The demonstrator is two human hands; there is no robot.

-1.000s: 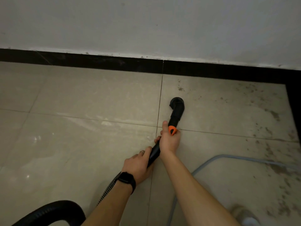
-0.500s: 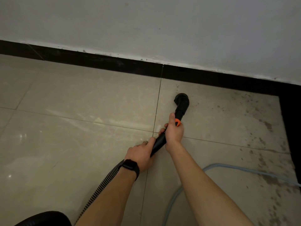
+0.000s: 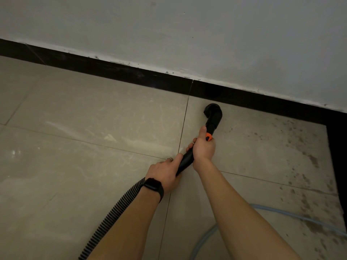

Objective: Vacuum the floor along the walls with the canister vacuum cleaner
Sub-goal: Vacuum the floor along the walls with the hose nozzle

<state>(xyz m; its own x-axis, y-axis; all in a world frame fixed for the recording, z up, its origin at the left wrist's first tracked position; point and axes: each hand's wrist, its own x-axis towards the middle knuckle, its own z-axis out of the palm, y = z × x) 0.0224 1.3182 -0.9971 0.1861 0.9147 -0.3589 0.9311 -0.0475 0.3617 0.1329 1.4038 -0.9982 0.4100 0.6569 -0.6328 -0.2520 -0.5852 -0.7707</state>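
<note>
The black vacuum nozzle (image 3: 213, 114) is resting on the tiled floor (image 3: 93, 128) near the black baseboard (image 3: 131, 74); the right hand (image 3: 203, 149) is gripping the wand (image 3: 185, 160) just behind an orange collar (image 3: 208, 136), thumb lying along it; the left hand (image 3: 164, 174), wearing a black wristband (image 3: 153, 185), is clasping the wand lower down, where the ribbed hose (image 3: 112, 212) is trailing back; dark specks (image 3: 311, 160) are dotting the tiles to the right; a pale blue cable (image 3: 293, 215) is curving under the right forearm.

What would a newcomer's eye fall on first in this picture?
Probably the black vacuum wand at centre, gripped by the right hand in front and the left hand behind. Its nozzle sits near the black baseboard. Dark dirt specks cover the floor tiles at right.
</note>
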